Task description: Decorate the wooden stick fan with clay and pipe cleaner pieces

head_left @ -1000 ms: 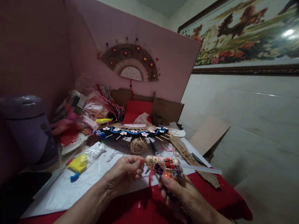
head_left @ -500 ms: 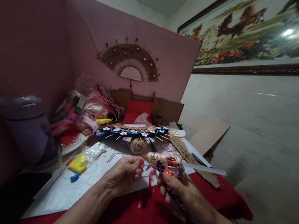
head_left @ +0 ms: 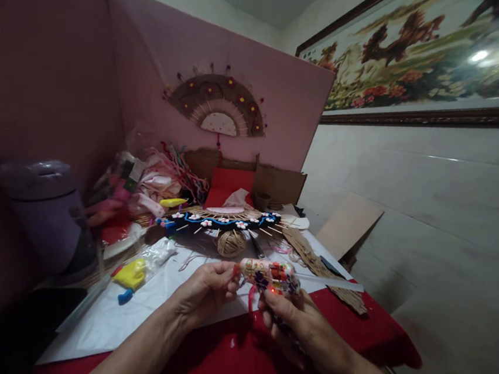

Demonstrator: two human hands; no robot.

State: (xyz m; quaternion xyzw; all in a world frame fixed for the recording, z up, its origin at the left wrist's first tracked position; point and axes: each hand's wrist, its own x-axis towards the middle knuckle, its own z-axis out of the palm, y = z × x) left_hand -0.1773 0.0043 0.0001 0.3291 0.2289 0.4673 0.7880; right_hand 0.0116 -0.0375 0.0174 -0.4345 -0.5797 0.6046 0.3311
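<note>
In my right hand (head_left: pixel 295 323) is a flower-patterned hot glue gun (head_left: pixel 271 276), its small red light lit and a clear glue stick (head_left: pixel 329 284) standing out of its back end. The fingers of my left hand (head_left: pixel 210 288) are pinched at the gun's nozzle, on a small red piece too tiny to name. Nozzle and red piece are close together; whether they touch I cannot tell. Just beyond my hands sits a ball of twine (head_left: pixel 231 243). Above it lies a black fan (head_left: pixel 217 222) with white clay flowers and a blue wavy line.
A white sheet (head_left: pixel 107 318) covers part of the red tablecloth (head_left: pixel 196 368). Yellow clay (head_left: pixel 131 275) in plastic and a lilac container (head_left: pixel 50 224) are on the left. Corrugated cardboard strips (head_left: pixel 329 279) lie on the right. A brown fan (head_left: pixel 219 102) hangs on the pink panel behind.
My right hand has moved the glue gun a little to the left, so its nozzle is now at the red piece in my left fingers. My left hand has hardly moved.
</note>
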